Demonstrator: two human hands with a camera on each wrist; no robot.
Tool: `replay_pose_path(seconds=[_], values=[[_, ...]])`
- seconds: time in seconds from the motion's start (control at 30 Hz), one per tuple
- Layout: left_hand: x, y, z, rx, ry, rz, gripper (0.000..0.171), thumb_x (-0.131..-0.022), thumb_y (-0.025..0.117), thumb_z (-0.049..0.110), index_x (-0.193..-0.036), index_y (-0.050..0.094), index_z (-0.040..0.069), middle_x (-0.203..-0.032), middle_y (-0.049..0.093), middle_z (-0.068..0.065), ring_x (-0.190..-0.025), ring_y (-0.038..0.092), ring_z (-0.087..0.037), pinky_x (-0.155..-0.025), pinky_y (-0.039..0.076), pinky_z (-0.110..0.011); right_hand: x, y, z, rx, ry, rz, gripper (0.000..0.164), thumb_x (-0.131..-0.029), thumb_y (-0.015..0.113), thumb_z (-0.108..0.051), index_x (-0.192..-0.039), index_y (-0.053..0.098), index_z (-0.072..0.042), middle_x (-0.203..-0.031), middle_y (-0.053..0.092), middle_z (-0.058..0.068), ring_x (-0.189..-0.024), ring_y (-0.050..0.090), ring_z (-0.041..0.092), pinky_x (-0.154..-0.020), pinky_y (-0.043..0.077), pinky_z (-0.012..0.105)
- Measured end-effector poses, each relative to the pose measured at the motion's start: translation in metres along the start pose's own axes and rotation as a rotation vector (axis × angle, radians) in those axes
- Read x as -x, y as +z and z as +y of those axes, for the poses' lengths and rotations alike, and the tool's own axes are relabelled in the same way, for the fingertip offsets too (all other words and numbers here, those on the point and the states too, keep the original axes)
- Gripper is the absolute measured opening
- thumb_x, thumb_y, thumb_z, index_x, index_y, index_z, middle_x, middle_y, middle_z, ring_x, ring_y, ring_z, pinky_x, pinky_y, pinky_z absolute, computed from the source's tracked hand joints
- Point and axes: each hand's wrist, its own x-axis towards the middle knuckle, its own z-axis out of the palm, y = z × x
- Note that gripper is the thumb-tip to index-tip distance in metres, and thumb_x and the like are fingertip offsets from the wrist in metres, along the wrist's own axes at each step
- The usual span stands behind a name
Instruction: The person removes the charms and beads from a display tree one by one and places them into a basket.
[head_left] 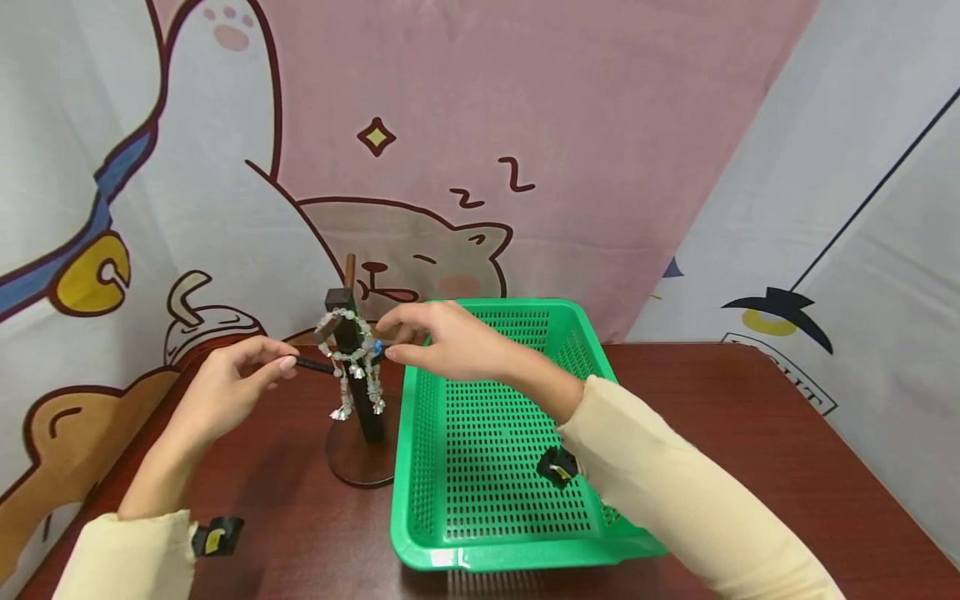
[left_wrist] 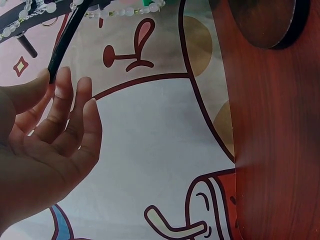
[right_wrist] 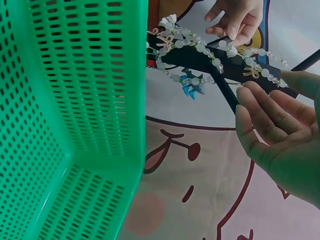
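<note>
A dark jewelry stand point(head_left: 367, 417) with a round base stands upright left of the green basket, hung with pale beaded bracelets point(head_left: 365, 329) that carry flower charms. My left hand point(head_left: 238, 379) pinches the tip of the stand's black side peg point(left_wrist: 67, 42) between thumb and finger. On the other side, my right hand point(head_left: 450, 337) reaches over the basket to the stand, its fingers loosely bent and a gap between thumb and index finger. Its fingertips are right by the beads and the opposite peg point(right_wrist: 226, 92). A blue charm point(right_wrist: 191, 86) dangles from a bracelet near them.
The green perforated plastic basket point(head_left: 513, 554) sits on the reddish-brown table point(head_left: 705, 417), close to the stand's base. Behind the table hangs a cartoon-printed cloth point(head_left: 570, 125). A wooden peg point(head_left: 349, 271) points up from the stand's top.
</note>
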Motion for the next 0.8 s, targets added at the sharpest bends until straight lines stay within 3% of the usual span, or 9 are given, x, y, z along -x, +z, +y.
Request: replay_pose_path(seconds=[0.8], values=[[-0.001, 0.0, 0.001, -0.012, 0.011, 0.0, 0.016, -0.092, 0.057, 0.017, -0.097, 0.064, 0.005, -0.082, 0.066, -0.008, -0.071, 0.058, -0.013, -0.059, 0.046, -0.026, -0.019, 0.008, -0.011, -0.067, 0.073, 0.079, 0.019, -0.091, 0.057, -0.018, -0.106, 0.06, -0.006, -0.086, 0.067, 0.006, -0.065, 0.059, 0.012, -0.057, 0.046, 0.022]])
